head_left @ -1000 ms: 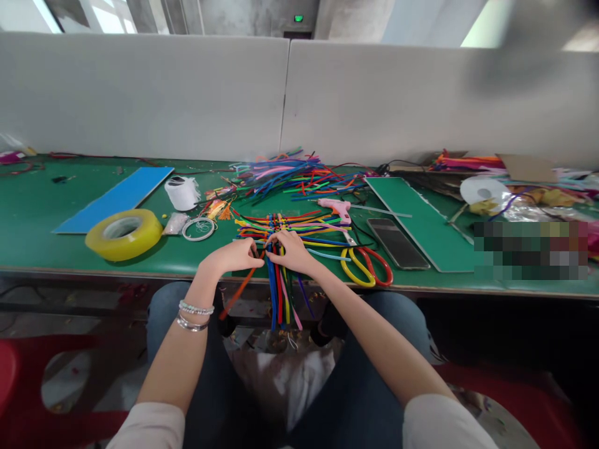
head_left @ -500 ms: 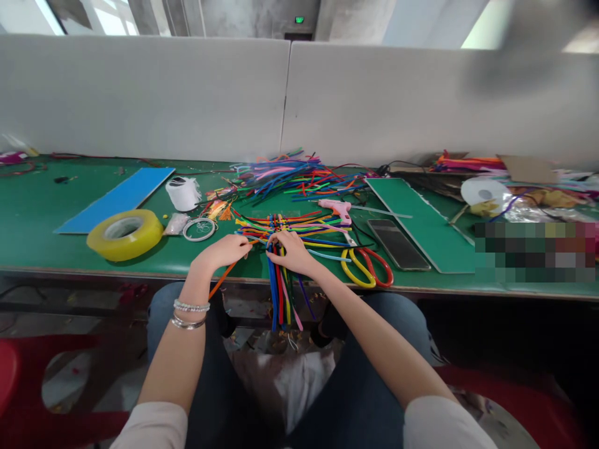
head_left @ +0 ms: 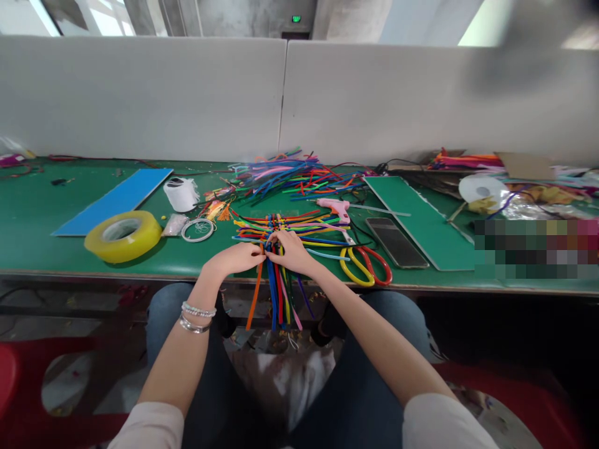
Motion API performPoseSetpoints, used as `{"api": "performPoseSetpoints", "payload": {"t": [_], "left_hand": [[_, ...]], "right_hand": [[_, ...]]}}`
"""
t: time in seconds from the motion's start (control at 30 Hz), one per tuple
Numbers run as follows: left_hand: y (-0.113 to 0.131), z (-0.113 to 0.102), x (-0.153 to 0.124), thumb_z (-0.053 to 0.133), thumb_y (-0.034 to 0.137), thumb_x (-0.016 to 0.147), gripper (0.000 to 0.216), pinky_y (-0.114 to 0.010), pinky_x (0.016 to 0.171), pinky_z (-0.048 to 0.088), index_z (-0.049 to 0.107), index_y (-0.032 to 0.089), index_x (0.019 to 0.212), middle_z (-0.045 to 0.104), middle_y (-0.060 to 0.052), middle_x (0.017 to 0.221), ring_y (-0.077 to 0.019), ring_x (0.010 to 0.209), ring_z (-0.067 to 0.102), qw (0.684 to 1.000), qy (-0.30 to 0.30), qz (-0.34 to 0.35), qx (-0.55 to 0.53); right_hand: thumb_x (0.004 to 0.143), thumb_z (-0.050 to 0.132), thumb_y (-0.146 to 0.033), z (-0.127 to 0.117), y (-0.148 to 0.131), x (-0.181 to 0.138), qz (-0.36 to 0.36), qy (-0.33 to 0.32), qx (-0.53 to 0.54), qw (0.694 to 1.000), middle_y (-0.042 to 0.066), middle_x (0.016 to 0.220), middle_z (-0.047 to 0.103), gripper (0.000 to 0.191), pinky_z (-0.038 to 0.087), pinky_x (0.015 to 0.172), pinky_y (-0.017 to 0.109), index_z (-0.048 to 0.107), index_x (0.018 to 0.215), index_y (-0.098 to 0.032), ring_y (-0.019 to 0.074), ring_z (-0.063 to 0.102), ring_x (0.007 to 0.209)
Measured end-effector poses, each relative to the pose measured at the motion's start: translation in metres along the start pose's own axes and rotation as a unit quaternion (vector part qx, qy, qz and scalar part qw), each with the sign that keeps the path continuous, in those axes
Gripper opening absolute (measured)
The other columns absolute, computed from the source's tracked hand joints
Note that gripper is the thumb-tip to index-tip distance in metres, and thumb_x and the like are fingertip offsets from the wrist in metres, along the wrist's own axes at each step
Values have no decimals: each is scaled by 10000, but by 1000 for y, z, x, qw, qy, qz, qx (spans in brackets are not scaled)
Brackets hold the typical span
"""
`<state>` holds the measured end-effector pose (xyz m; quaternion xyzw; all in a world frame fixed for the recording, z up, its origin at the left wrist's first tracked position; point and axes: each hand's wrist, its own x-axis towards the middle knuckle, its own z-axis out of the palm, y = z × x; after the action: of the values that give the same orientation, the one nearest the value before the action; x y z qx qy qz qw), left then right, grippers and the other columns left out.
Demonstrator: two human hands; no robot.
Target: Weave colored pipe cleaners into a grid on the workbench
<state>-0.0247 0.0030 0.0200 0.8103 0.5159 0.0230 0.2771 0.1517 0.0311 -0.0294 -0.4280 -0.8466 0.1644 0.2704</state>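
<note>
Orange pipe cleaner (head_left: 255, 293), pinched by the left hand (head_left: 236, 259) at the woven strands (head_left: 281, 226), looks due for threading across while the right hand (head_left: 291, 252) grips them apart.

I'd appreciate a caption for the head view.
Left hand and right hand interlace colourful pipe cleaners on a green workbench.

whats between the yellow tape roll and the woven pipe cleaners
The head view shows a small clear bag, a white wire ring and orange tassels.

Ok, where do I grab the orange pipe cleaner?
Pinch the orange pipe cleaner near its free lower end, coming from the near side: that end hangs clear of the other stems, while its top runs into the weave at the left hand.
</note>
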Motion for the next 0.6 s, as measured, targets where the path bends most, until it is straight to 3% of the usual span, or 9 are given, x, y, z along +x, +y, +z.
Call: {"api": "performPoseSetpoints", "payload": {"t": [0.2,0.37,0.47,0.6], "left_hand": [[-11,-16,-13,423,581,764,404,-236,532,294,528,195,707,490,17,655,-122,589,413,998,-56,-2,-24],[-13,-20,-13,367,521,805,376,-220,577,345,564,205,858,532,11,706,-121,624,459,992,-109,-5,-65],[-15,-16,-8,441,525,759,374,-225,587,356,573,193,869,570,-1,748,-136,667,493,995,-78,-9,-54],[-25,-11,-5,508,551,720,404,-248,621,391,525,172,857,612,-45,852,-176,755,548,998,18,-52,-40]], "right_hand": [[776,581,-410,-4,-5,-2,-25,-9,9,1000,19,972,563,345,328,837,350,525,1085,-267,191,479,893],[810,538,-472,-5,-8,-1,-9,-20,-21,1000,31,971,543,270,317,865,376,595,1003,-293,209,454,943],[767,601,-437,-4,-7,-2,1,-19,-23,1000,31,972,542,293,333,842,364,578,1003,-267,210,452,938],[748,616,-425,-5,-6,-2,3,-16,-5,1000,33,973,549,303,339,834,357,563,980,-236,208,454,932]]}}
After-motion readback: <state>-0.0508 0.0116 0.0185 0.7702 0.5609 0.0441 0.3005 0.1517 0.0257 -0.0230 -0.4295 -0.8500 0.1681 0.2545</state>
